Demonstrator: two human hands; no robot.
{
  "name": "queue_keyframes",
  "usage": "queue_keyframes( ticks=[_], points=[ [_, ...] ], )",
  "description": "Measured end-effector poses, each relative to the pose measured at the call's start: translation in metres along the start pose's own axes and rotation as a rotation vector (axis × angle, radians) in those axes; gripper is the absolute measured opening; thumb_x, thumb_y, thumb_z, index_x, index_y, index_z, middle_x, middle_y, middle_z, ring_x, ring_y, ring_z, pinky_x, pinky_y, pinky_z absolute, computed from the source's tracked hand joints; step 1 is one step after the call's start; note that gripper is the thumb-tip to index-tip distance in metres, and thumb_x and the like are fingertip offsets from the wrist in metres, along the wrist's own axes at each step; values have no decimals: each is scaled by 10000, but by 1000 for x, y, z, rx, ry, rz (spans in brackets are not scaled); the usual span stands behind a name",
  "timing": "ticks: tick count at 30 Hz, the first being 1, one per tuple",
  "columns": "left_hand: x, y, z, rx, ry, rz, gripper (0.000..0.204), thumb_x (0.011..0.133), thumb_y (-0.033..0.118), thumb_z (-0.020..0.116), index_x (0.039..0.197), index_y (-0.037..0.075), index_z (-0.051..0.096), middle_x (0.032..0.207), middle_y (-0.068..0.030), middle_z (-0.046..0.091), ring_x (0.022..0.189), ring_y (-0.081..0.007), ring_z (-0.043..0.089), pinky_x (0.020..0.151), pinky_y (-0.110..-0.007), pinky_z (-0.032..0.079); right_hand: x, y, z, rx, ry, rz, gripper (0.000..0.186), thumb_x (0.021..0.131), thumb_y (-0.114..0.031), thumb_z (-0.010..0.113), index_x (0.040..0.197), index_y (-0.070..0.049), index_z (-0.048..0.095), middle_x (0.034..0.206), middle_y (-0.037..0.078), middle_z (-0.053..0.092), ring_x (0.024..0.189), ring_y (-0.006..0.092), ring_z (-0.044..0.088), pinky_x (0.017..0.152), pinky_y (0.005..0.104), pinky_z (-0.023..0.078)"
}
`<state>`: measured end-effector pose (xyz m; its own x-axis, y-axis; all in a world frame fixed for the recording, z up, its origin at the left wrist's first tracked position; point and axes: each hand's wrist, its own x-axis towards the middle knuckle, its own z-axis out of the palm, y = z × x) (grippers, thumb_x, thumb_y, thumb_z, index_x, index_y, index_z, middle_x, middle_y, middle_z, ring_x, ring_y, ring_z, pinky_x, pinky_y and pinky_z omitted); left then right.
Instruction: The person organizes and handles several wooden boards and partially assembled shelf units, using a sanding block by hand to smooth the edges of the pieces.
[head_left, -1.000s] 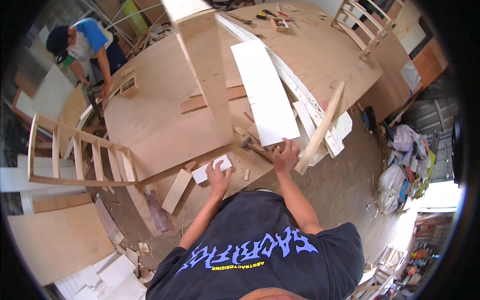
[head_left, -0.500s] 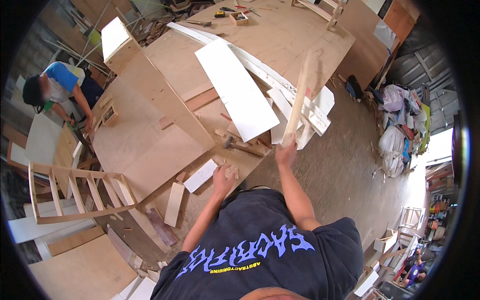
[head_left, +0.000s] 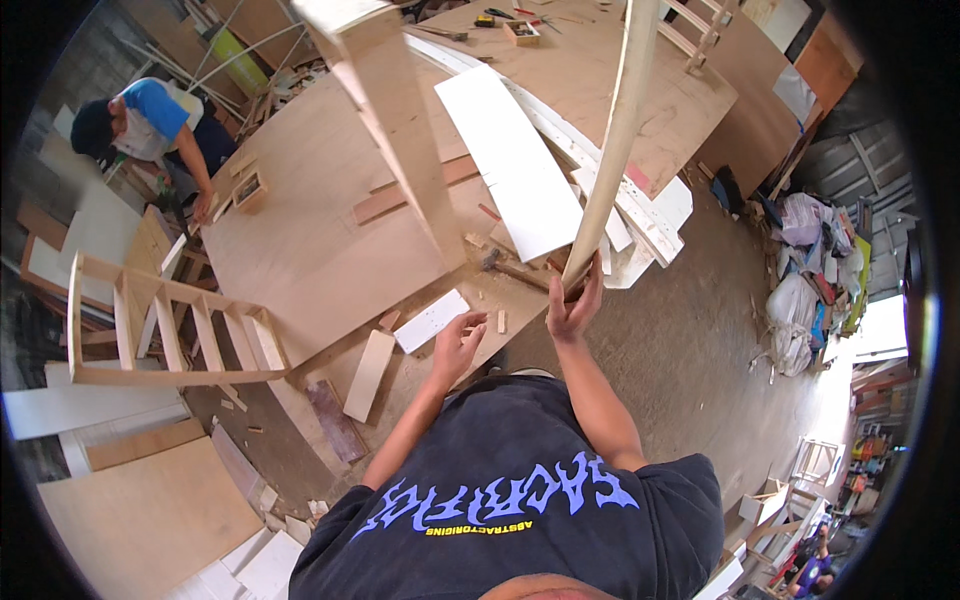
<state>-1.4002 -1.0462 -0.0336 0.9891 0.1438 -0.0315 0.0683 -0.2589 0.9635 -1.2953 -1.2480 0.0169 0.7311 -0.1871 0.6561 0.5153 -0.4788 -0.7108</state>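
Note:
My right hand (head_left: 577, 312) is closed round the lower end of a long, slightly curved wooden strip (head_left: 612, 150), which rises upright past the top of the view. My left hand (head_left: 460, 345) hovers at the near edge of the worktable (head_left: 320, 270), fingers loosely bent and apart, with nothing seen in them. Just right of its fingertips lies a small wood block (head_left: 502, 321). A white board offcut (head_left: 432, 320) lies beside that hand, and a bare wood piece (head_left: 369, 376) is farther left. Between my hands, beyond the edge, rests a hammer (head_left: 515, 270).
A tall wooden panel (head_left: 400, 120) stands on the table. Right of it lie a wide white board (head_left: 510, 160) and long white strips (head_left: 640, 225). A slatted wooden frame (head_left: 175, 320) is at left. A co-worker (head_left: 165, 130) bends at the far left. Bagged material (head_left: 795, 320) is piled at right.
The strip has swung more upright and nearer, with my right hand round its lower end. My left hand has come away from small wood pieces. The tall panel looks narrower as the view shifted.

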Motion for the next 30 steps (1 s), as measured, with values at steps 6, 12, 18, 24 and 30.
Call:
queue_keyframes(
  ticks=[6, 12, 18, 24, 30],
  points=[
    [-29, -4, -48, -293, 118, 0, 243, 1007, 99, 619, 1221, -9, 658, 1122, -108, 723, 1023, -169, 682, 919, -310, 535, -39, -68, 2, 73, -238, -146, 787, 818, -264, 709, 1479, 49, 417, 1175, 252, 604, 988, 371, 619, 872, 448, 516],
    [-78, 7, -110, -549, 220, -4, 297, 1024, 101, 561, 1297, -5, 609, 1153, -104, 696, 1052, -170, 651, 928, -307, 509, -99, -107, 21, 163, -529, -153, 784, 757, -233, 765, 1452, -2, 487, 941, 150, 593, 722, 275, 554, 700, 403, 493],
    [-117, -3, -171, -601, 389, -27, 321, 1031, 155, 559, 1321, 25, 603, 1141, -99, 700, 1031, -167, 664, 911, -308, 511, -128, -141, 35, 158, -810, 2, 744, 731, -225, 760, 1430, -102, 536, 1053, 176, 646, 872, 333, 636, 799, 419, 532],
    [-131, -27, -209, -611, 455, -206, 441, 1042, 256, 556, 1410, 17, 512, 1217, -117, 655, 1062, -197, 657, 920, -335, 511, -127, -119, 13, -49, -965, -73, 760, 685, -249, 757, 1409, -130, 558, 1199, 178, 667, 1049, 375, 656, 927, 439, 540],
    [-102, -23, -201, -848, 468, -276, 526, 1046, 294, 529, 1464, -1, 412, 1255, -139, 617, 1076, -233, 657, 907, -395, 550, -96, -98, -37, -229, -1112, -162, 803, 640, -253, 756, 1417, -179, 568, 971, 140, 648, 870, 335, 657, 798, 437, 555]
  ],
)
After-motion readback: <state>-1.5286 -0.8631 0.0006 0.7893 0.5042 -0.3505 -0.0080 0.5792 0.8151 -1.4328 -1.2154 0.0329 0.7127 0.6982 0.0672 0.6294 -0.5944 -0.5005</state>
